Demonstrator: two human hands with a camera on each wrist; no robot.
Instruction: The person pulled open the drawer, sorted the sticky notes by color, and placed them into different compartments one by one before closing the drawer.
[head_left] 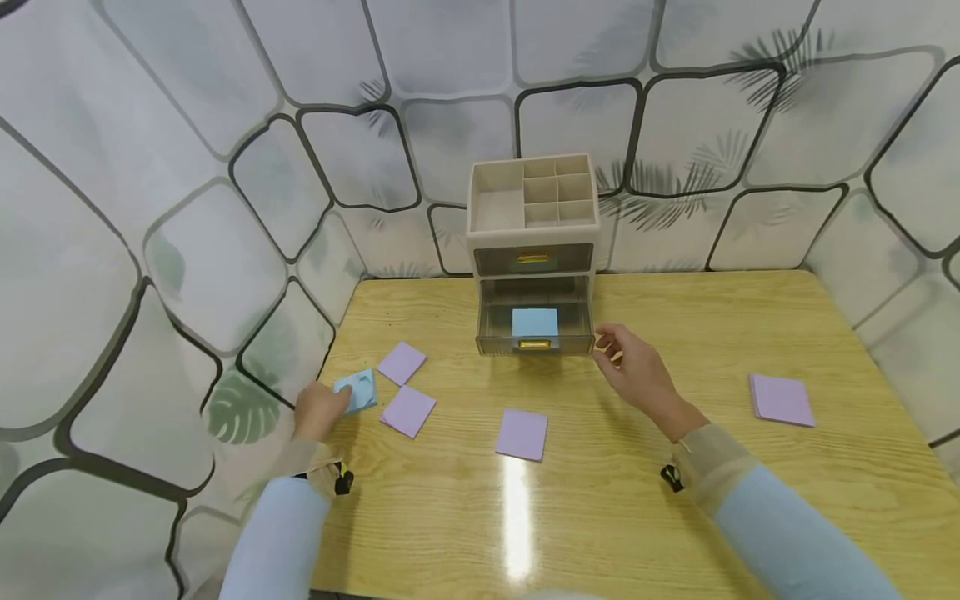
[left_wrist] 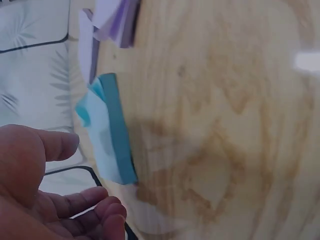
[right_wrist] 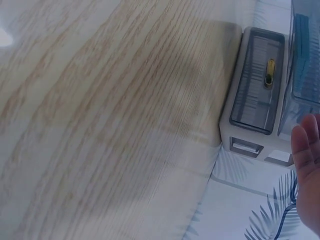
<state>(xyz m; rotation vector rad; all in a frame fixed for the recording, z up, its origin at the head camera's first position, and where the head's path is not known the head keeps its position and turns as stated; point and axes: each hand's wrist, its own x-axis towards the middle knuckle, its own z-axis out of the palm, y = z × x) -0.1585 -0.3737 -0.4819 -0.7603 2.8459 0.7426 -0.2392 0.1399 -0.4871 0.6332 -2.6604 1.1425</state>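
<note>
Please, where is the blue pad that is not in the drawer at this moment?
In the head view, the blue pad is at the left edge of the table, between the left hand and two purple pads.

Both forearms (head_left: pixel 279 529) (head_left: pixel 795 533) reach forward, wide apart. The left grip (head_left: pixel 318 410) has thumb (left_wrist: pixel 61 145) and fingers (left_wrist: pixel 75 202) parted; the right grip (head_left: pixel 637 372), farther forward, has fingers loosely bent.

Pale blue sleeves (head_left: pixel 798 529) with beige cuffs (head_left: pixel 708 467), a small black fitting (head_left: pixel 343 481) at each cuff.
</note>
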